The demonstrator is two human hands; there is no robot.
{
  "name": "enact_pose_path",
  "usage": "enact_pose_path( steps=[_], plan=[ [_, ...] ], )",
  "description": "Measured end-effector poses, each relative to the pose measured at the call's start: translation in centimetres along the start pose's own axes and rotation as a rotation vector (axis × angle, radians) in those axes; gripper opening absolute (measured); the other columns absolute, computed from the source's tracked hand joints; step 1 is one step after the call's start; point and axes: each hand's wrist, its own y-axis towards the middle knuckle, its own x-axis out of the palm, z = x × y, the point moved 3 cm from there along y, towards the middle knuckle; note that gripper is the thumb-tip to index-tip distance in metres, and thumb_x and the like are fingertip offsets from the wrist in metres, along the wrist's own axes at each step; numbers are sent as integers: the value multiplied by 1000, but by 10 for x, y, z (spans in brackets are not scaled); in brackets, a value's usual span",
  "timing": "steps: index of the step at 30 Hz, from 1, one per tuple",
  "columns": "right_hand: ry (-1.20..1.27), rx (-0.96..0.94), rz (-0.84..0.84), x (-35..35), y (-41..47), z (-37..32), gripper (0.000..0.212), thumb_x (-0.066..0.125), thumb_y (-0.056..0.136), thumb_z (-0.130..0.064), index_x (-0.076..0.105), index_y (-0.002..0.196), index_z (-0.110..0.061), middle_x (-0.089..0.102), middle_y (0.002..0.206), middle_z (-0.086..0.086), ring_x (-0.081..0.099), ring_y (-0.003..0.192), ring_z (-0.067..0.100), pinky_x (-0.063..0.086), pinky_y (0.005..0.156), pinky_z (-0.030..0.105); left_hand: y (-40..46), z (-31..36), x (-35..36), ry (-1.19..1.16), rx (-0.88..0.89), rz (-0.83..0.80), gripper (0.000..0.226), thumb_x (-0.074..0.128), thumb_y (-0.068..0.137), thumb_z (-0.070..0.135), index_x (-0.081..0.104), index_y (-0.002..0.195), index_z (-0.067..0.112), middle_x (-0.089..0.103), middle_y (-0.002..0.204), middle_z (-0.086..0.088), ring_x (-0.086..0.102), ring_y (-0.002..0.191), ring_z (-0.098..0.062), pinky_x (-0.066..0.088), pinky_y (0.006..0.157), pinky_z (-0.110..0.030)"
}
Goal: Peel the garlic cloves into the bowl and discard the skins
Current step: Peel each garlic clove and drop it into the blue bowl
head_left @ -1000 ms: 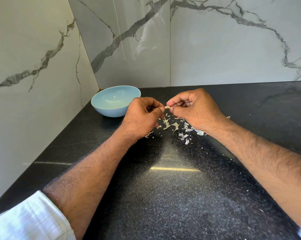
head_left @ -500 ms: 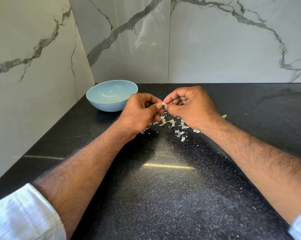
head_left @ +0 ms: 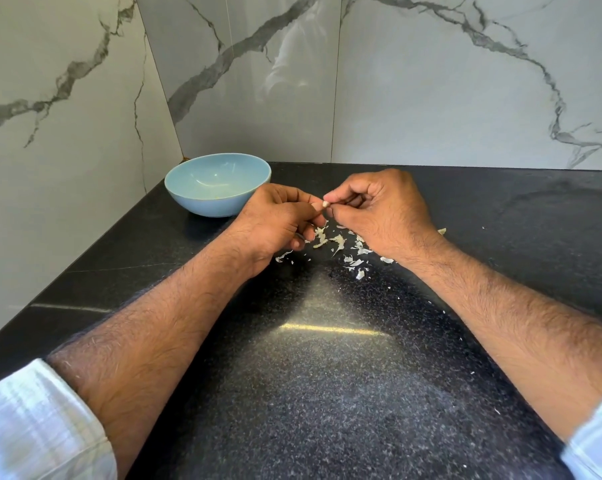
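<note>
A small pale garlic clove (head_left: 325,204) is pinched between the fingertips of my left hand (head_left: 275,221) and my right hand (head_left: 382,209), a little above the black counter. Both hands have their fingers curled around it, so most of the clove is hidden. Torn white garlic skins (head_left: 337,245) lie scattered on the counter right under and between the hands. A light blue bowl (head_left: 188,199) stands to the left of my left hand, near the corner of the walls; a few small bits lie on its bottom.
The black speckled counter (head_left: 327,375) runs toward me, with small skin flecks spread to the right. Marble walls close it off at the back and on the left. One more skin piece (head_left: 441,231) lies just behind my right wrist.
The hands stay together over the skins, working the clove. My view has shifted slightly, so bowl and hands sit a little higher and more to the left.
</note>
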Motion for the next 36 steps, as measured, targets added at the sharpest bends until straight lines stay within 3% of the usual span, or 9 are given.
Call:
enact_pose_path(
  steps=[6,13,20,26,32,36],
  plan=[
    [-33,10,19,0,-2,-2,10,86,81,-12,83,85,-21,73,70,-15,69,59,5,52,53,16,-2,1,-1,52,20,11,10,72,99,7,74,103,-3,75,84,-13,56,54,-13,39,43,-21],
    [-64,35,33,0,-1,0,8,85,83,-16,84,89,-20,71,71,-21,68,62,-1,47,54,8,-4,6,0,274,143,57,10,78,97,15,76,93,6,77,77,-8,58,53,-11,43,44,-18],
    [-18,48,-65,3,-1,-1,9,84,89,-16,84,96,-21,76,76,-14,71,66,4,57,58,18,-1,5,-4,284,124,77,8,75,98,12,76,95,4,77,76,-8,58,52,-11,43,44,-20],
    [27,76,-90,-2,0,1,6,84,88,-18,84,92,-22,73,69,-18,70,62,3,49,54,13,-1,3,-5,206,78,46,9,74,99,11,75,98,2,78,82,-13,60,57,-14,42,48,-24],
    [61,64,-136,-4,1,1,5,86,86,-16,83,88,-20,75,69,-12,73,62,14,58,56,28,-2,3,-3,211,87,29,7,74,97,6,75,94,0,75,76,-13,60,53,-12,41,45,-23],
    [89,64,-158,-2,1,2,6,86,85,-14,83,89,-17,76,68,-9,74,62,11,56,55,21,-3,3,-4,235,108,30,10,73,96,4,74,87,4,72,70,-10,55,50,-11,40,44,-21]
  ],
)
